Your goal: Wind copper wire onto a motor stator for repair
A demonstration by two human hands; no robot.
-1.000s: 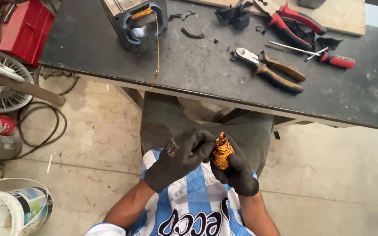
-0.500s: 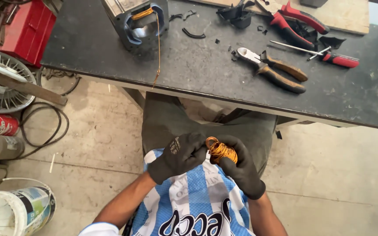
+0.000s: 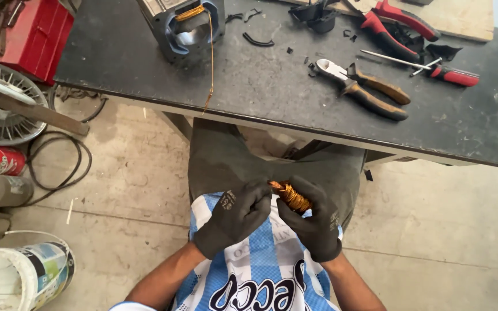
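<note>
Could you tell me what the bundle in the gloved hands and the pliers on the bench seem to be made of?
The wire bundle, held between left hand and right hand, looks like copper wire: shiny orange-gold strands, probably enamelled. The pliers look like bare grey steel at the head, with brown handle sleeves, likely rubber or plastic, dull and worn. The workbench top seems dark painted or laminated board.

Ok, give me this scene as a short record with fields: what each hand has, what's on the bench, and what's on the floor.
left hand: gloved left hand, fingertips on the end of the copper wire bundle
right hand: gloved right hand, wrapped around the same bundle
where held: over the lap, below the bench edge
bench: dark workbench with a metal motor housing trailing a copper wire, pliers, red-handled cutters, a screwdriver
floor: white bucket, black cable loop, fan guard
</note>
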